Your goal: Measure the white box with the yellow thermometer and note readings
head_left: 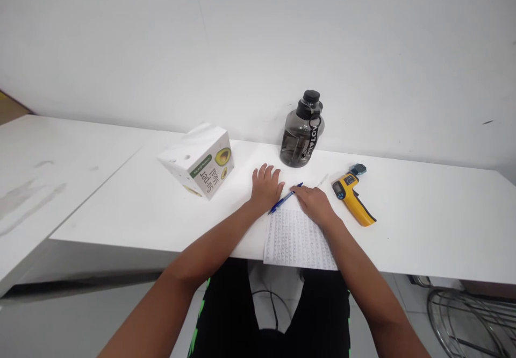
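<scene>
My left hand [266, 190] rests palm down on the white table, fingers spread, holding nothing. Its thumb is close beside a blue pen [282, 201]. My right hand [316, 203] has its fingertips over the upper part of that pen, which slants across the top of a paper sheet [298, 240]. Rows of small printed or written marks cover the sheet, and my right hand and forearm hide part of it. Just past my right knuckles, a thin whitish strip [322, 180] shows; its kind is unclear.
A white carton with avocado pictures [212, 167] stands left. Behind my hands is a dark translucent water bottle [298, 137], near the wall. A yellow infrared thermometer [355, 199] lies right. The table [435, 223] ends near my lap; a wire rack [471, 315] is lower right.
</scene>
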{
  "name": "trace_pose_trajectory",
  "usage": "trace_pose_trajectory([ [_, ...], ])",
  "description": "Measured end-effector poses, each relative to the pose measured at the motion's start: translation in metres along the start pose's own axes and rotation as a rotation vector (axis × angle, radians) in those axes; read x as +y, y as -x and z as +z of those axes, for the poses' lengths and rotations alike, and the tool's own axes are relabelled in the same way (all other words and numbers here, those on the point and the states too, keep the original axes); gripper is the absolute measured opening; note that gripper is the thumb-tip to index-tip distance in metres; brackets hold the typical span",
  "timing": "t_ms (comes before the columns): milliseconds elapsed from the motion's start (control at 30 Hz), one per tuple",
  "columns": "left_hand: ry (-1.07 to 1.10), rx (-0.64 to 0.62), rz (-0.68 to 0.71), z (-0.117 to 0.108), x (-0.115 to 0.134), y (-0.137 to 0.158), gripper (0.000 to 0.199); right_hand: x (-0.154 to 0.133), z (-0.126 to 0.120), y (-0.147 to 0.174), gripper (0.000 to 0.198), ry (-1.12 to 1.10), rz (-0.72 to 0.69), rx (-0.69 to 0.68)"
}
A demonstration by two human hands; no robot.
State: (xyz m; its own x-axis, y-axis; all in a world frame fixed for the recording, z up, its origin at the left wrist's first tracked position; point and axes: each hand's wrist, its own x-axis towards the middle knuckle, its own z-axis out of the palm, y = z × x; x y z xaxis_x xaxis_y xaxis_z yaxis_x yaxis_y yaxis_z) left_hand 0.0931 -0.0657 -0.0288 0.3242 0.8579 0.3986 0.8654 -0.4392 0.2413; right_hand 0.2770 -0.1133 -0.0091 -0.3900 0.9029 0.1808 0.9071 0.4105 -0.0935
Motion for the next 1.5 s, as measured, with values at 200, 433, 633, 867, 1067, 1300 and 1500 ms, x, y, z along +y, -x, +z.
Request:
trace_pose_trajectory([
  [200,0.001,-0.035,-0.006,0.000,0.001,-0.001,0.048,0.003,-0.001,0.004,0.035,-0.274,0.104,0.418],
  [433,-0.014,-0.052,-0.002,0.003,0.001,0.000,0.048,-0.030,0.001,0.009,0.031,-0.658,0.211,0.451],
  [633,0.006,-0.086,-0.012,0.003,0.001,-0.001,0.048,-0.039,0.000,0.003,0.033,-0.940,0.201,0.147],
  [867,0.020,-0.095,-0.004,0.002,0.001,-0.001,0.046,-0.038,0.004,-0.002,0.042,-0.951,0.334,0.154],
  [1067,0.027,-0.095,0.001,0.002,0.001,-0.001,0.045,-0.039,0.002,-0.001,0.040,-0.945,0.300,0.122],
  [1300,0.013,-0.104,0.001,0.003,0.001,-0.002,0.045,-0.039,0.002,-0.001,0.038,-0.948,0.291,0.095],
  [1500,0.014,-0.098,0.008,0.003,0.002,-0.002,0.044,-0.038,0.004,-0.001,0.037,-0.946,0.306,0.109],
])
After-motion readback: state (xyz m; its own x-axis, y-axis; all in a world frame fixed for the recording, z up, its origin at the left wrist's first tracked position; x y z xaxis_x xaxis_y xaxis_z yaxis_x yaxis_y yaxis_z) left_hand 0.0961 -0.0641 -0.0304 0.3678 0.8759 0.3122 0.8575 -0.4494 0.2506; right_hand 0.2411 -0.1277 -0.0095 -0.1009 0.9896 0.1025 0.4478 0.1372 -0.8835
